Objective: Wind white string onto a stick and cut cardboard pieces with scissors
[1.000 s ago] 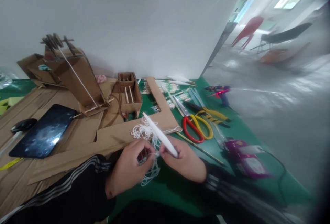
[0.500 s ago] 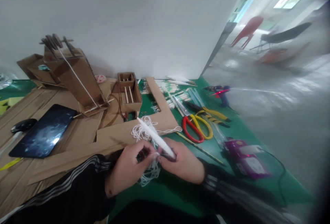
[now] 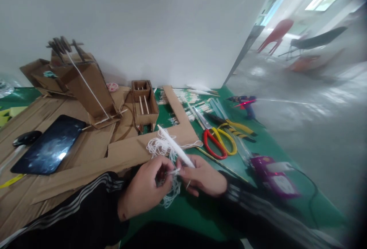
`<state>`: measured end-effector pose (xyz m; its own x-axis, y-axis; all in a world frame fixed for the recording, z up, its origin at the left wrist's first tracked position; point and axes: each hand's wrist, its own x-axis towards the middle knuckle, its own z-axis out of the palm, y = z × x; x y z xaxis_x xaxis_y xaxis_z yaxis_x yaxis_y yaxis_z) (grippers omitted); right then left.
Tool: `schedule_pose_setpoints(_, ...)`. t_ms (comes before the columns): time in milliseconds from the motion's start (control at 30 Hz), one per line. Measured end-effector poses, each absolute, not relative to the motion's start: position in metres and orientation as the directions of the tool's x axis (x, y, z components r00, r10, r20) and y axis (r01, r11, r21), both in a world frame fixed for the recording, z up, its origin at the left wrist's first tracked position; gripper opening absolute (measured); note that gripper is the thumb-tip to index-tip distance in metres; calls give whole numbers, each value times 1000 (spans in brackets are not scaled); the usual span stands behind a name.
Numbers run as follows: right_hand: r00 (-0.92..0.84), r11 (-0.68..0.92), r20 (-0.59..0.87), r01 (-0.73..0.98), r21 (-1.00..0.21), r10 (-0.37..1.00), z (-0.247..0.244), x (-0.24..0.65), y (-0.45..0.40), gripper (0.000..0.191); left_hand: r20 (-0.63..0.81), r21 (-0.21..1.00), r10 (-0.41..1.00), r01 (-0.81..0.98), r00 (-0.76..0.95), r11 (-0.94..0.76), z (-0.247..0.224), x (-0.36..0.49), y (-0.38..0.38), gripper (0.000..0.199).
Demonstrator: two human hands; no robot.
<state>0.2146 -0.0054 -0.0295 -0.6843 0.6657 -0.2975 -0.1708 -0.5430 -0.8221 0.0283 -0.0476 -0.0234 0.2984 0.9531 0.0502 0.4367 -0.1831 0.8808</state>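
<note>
In front of me lies a loose tangle of white string (image 3: 162,146), spread over cardboard and the green tabletop. My right hand (image 3: 205,176) is closed on a slim white pointed stick (image 3: 175,145) that looks wound with string; its tip points up and left. Beside it, my left hand (image 3: 150,187) pinches the white string between thumb and forefinger. The fingertips of both hands nearly meet at a small knotted bit of string. Part of the tangle hangs below and behind the fingers, so some of it is hidden.
Scissors (image 3: 214,142), pliers (image 3: 237,126) and a glue gun (image 3: 245,105) lie to the right, near a purple box with a cable (image 3: 273,176). A cardboard model (image 3: 86,84), a small cardboard box (image 3: 145,103) and a dark tablet (image 3: 50,144) are at left.
The stick's tip has shifted slightly right and up. My right hand's lower fingers have loosened and spread below the stick, and the string between my hands is bunched more.
</note>
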Motion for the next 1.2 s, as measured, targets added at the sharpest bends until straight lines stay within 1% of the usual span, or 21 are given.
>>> schedule_pose_setpoints(167, -702, -573, -279, -221, -789, 655, -31, 215, -5, 25, 33, 894, 952, 417, 305, -165, -23, 29, -46, 2)
schedule_pose_setpoints(367, -665, -533, -284, -202, -822, 691, -26, 215, -8, 21, 32, 929, 959, 345, 280, -132, -24, 29, -46, 5)
schedule_pose_setpoints(500, -610, -451, -298, -111, -886, 734, -22, 215, -10, 28, 106, 942, 961, 282, 257, -179, -25, 29, -44, 6)
schedule_pose_setpoints(633, -607, -374, -311, 25, -927, 731, -21, 216, -10, 34, 92, 970, 958, 194, 272, -149, -28, 28, -44, 10)
schedule_pose_setpoints(733, -607, -332, -305, 71, -941, 734, -22, 217, -9, 34, 67, 969, 958, 210, 280, -129, -28, 26, -44, 7)
schedule_pose_setpoints(867, -597, -300, -288, 82, -950, 749, -22, 218, -8, 32, 114, 932, 941, 293, 320, -212, -22, 25, -44, 13)
schedule_pose_setpoints(933, -603, -294, -286, 87, -952, 745, -21, 219, -8, 30, 124, 921, 940, 315, 316, -228, -20, 25, -44, 11)
schedule_pose_setpoints(1100, -603, -285, -271, 76, -956, 750, -17, 218, -11, 30, 51, 934, 956, 326, 287, -148, -23, 26, -46, 6)
schedule_pose_setpoints(1200, -620, -268, -254, 73, -961, 742, -15, 217, -13, 31, 39, 942, 953, 308, 300, -136, -25, 26, -46, 9)
